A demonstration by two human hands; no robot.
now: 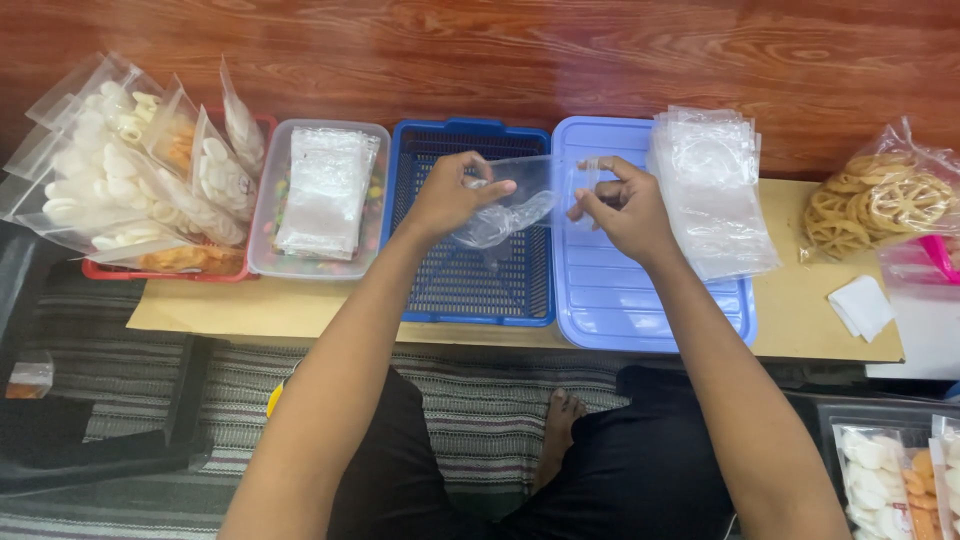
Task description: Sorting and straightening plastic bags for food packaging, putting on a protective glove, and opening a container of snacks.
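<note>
We see the left hand and right hand each pinching an empty clear plastic bag above the blue slotted plastic basket. We judge separating its mouth (both layers cling) needs light, opposed pulls.

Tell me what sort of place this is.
Probably a small home snack-packing spot, worked seated on the floor. Both hands, left hand and right hand, hold an empty clear bag over a blue basket, beside a stack of empty bags and filled cracker bags.
</note>
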